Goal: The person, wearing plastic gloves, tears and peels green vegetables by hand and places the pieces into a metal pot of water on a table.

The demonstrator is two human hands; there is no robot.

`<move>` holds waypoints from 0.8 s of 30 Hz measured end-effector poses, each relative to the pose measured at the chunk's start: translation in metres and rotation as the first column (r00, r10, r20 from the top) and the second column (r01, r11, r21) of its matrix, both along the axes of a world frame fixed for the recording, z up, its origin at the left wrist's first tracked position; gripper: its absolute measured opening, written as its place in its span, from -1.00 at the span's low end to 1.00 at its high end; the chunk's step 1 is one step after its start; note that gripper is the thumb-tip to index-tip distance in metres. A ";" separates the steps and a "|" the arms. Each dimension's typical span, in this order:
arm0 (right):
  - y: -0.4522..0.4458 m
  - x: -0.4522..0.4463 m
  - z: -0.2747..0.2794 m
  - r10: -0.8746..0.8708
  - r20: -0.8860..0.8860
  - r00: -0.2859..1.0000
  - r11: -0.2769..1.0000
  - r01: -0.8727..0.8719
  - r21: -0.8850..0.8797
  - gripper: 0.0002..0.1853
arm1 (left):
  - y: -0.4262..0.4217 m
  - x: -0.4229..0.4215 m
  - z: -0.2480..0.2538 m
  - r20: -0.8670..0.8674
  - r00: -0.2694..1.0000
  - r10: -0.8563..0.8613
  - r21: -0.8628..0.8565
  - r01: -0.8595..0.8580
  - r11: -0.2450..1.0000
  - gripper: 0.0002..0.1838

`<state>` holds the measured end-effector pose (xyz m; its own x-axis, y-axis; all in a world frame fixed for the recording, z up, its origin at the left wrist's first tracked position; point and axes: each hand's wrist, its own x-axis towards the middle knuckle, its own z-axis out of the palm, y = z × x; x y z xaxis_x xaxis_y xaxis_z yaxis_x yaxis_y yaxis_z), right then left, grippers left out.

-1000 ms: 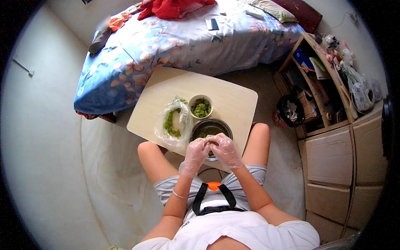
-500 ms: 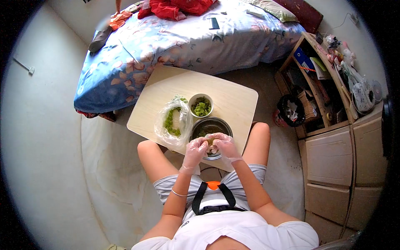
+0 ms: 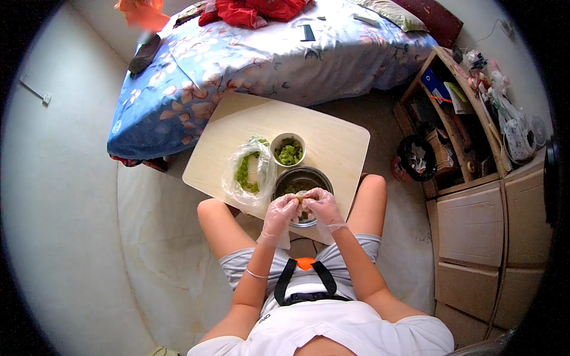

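Both my hands wear clear plastic gloves and meet over a metal bowl (image 3: 328,180) at the near edge of the low table. Pinched between the fingertips of my left hand (image 3: 279,216) and my right hand (image 3: 323,209) is a small yellow-green fruit, seemingly a grape (image 3: 300,200), mostly covered by the fingers. The metal bowl holds a dark wet content, partly hidden behind my hands. Just beyond it stands a white bowl (image 3: 274,156) with green pieces (image 3: 290,153) inside. Left of the bowls lies an open clear plastic bag (image 3: 231,178) with green grapes (image 3: 243,175).
The cream table (image 3: 335,139) reaches over my knees. Behind it is a bed (image 3: 249,71) with a flowered sheet, a phone (image 3: 307,32) and red cloth (image 3: 240,12). A bin (image 3: 415,157) and wooden shelf (image 3: 463,121) stand right. An orange garment (image 3: 142,13) shows upper left.
My fingers have shifted slightly around the small fruit, still held over the metal bowl. At the upper left, the orange garment near the bed has moved up and left.
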<state>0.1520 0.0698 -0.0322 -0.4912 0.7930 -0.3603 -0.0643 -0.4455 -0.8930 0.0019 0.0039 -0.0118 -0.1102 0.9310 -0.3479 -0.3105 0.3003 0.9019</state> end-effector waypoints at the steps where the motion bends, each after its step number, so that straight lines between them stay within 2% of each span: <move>1: 0.000 0.001 -0.001 -0.003 0.000 1.000 1.000 0.003 0.012 -0.82 | 0.000 0.000 -0.002 0.046 0.999 0.015 -0.012 -0.014 1.000 -0.82; 5: 0.002 0.001 -0.013 -0.027 -0.048 0.999 0.999 0.028 0.023 -0.84 | 0.001 -0.003 -0.012 0.195 0.980 0.043 -0.008 -0.042 0.999 -0.80; 7: 0.003 0.000 -0.006 -0.061 -0.107 0.992 0.993 0.050 -0.103 -0.87 | 0.001 -0.003 -0.014 0.217 0.975 0.048 -0.017 -0.045 0.999 -0.80; 13: 0.003 -0.002 -0.004 -0.146 -0.211 0.967 0.960 0.086 -0.266 -0.87 | 0.000 -0.002 -0.002 0.242 0.969 0.048 0.003 -0.050 0.999 -0.81; 16: 0.003 -0.002 -0.007 -0.136 -0.199 0.970 0.976 0.097 -0.197 -0.85 | 0.001 -0.001 -0.004 0.268 0.960 0.086 0.004 -0.090 0.996 -0.81; 19: 0.001 -0.004 -0.007 -0.146 -0.202 0.968 0.975 0.107 -0.194 -0.87 | 0.001 -0.002 -0.005 0.256 0.960 0.116 0.050 -0.133 0.990 -0.81; 21: 0.002 -0.005 -0.006 -0.147 -0.172 0.974 0.976 0.114 -0.187 -0.79 | 0.003 -0.003 -0.007 0.263 0.956 0.127 0.052 -0.146 0.988 -0.83; 24: 0.001 -0.007 0.002 -0.195 -0.211 0.958 0.971 0.159 -0.177 -0.78 | 0.004 -0.003 -0.005 0.286 0.945 0.158 0.036 -0.175 0.984 -0.83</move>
